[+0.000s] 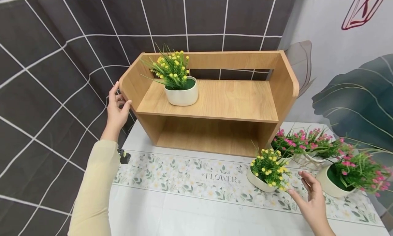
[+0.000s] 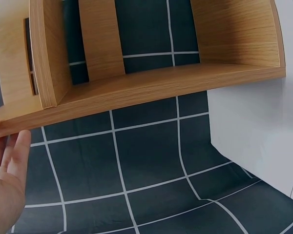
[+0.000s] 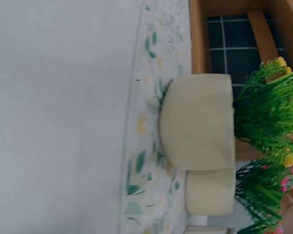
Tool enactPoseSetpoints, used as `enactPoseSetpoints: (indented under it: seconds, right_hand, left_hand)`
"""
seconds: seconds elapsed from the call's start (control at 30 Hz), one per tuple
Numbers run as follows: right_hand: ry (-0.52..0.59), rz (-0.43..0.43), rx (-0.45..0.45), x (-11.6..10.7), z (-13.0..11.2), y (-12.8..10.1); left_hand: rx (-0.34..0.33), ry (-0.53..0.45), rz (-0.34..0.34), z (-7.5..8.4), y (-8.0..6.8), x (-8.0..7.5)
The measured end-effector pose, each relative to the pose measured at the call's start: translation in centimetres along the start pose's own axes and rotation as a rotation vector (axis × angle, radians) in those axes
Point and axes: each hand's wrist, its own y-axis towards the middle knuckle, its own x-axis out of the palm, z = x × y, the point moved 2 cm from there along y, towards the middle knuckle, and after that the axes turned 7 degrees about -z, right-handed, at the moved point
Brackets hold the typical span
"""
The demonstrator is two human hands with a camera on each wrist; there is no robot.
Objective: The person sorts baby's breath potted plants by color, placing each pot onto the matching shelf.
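Left hand rested on wooden shelf side panel, fingers relaxed, nothing gripped. Right hand spread, empty; yellow-flower pot just ahead of grip. Pot best taken by body, not stems.

I saw bright, even light with soft shadows under the shelf; the head view bent at its edges.

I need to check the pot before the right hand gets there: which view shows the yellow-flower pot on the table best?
The right wrist view: the yellow-flower pot fills the centre, its cream side unobstructed. The head view shows it whole but small, just left of the open right hand. The left wrist view shows only the wooden shelf, not the pot.
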Motion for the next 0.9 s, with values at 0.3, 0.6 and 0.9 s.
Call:
enactPoseSetpoints:
  seconds: [0.3,0.6,0.9]
  right_hand:
    - [0.111,0.009,-0.045,-0.2,1.5,-1.7]
    - [0.335,-0.058,-0.084,0.1,3.6,-2.6]
    - [-0.062,-0.220,0.240,2.0,4.5,-1.9]
  left_hand:
    - [-0.026,0.007,-0.004,0.0,0.0,-0.1]
    - [-0.028,-0.003,0.002,0.1,0.0,-0.2]
    - [-0.025,-0.016,-0.008,0.2,0.0,0.0]
